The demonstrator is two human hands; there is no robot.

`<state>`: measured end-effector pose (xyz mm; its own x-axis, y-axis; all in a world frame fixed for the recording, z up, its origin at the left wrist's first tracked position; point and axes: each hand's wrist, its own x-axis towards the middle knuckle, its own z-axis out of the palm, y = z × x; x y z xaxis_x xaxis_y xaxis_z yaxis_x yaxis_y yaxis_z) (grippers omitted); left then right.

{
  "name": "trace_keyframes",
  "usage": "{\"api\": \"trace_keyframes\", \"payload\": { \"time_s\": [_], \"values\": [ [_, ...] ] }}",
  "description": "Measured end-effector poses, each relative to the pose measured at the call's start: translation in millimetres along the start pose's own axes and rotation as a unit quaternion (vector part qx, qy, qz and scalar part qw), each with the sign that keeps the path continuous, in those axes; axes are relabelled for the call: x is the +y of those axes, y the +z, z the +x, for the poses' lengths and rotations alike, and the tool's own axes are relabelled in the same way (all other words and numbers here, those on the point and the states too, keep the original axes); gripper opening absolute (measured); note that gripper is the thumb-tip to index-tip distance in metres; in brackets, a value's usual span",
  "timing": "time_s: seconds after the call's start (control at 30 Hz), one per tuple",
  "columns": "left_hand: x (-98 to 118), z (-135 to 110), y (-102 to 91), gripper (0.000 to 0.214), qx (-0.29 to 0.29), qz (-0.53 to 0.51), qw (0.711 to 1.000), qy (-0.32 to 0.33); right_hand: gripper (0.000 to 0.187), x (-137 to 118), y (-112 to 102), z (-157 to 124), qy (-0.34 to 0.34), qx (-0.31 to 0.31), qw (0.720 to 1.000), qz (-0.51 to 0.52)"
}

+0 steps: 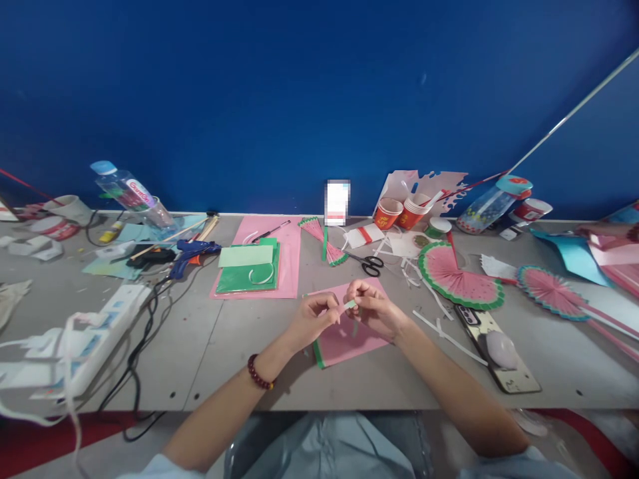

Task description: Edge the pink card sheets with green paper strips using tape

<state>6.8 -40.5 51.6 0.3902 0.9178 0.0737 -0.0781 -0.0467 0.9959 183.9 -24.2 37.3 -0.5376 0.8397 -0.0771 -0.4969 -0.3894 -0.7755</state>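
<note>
A small pale green strip is between my two hands, above a pink paper sheet with green along its edge. My right hand pinches the strip between thumb and fingers. At the strip's other end, my left hand is closed in a pinch, its fingertips on the strip's tip. A narrow pale tail hangs below the right fingers. The hands partly hide the sheet, which lies flat on the table. Black-handled scissors lie just beyond, near a small folded watermelon-pattern fan.
Left of my hands lie green paper packs on pink sheets, a blue glue gun and a white power strip with cables. To the right are a watermelon fan, white paper strips and a phone. Red paper cups stand behind.
</note>
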Motion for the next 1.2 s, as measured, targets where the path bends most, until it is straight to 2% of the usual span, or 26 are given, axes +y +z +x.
{"api": "trace_keyframes", "payload": {
  "time_s": [0.17, 0.4, 0.57, 0.93, 1.2],
  "values": [
    [-1.0, -0.2, 0.0, 0.037, 0.004, -0.012, 1.000, 0.002, 0.016, -8.1, 1.0, -0.3, -0.046, 0.028, 0.999, 0.009],
    [-2.5, -0.3, -1.7, 0.036, -0.003, -0.034, 0.999, 0.010, 0.020, -5.9, 1.9, -2.9, 0.002, -0.016, 1.000, -0.025],
    [-3.1, -0.6, -1.6, 0.040, 0.002, -0.039, 0.999, 0.003, 0.021, -0.1, 3.4, -2.5, 0.020, -0.021, 0.999, -0.031],
    [-7.7, 0.8, -0.3, 0.038, -0.004, -0.048, 0.999, 0.016, 0.025, 2.3, 3.0, -0.9, 0.023, -0.036, 0.999, -0.032],
    [-8.7, 1.3, 0.3, 0.035, 0.005, -0.065, 0.998, 0.005, 0.020, 1.8, 4.6, -0.9, 0.020, -0.051, 0.998, -0.017]
  ]
}}
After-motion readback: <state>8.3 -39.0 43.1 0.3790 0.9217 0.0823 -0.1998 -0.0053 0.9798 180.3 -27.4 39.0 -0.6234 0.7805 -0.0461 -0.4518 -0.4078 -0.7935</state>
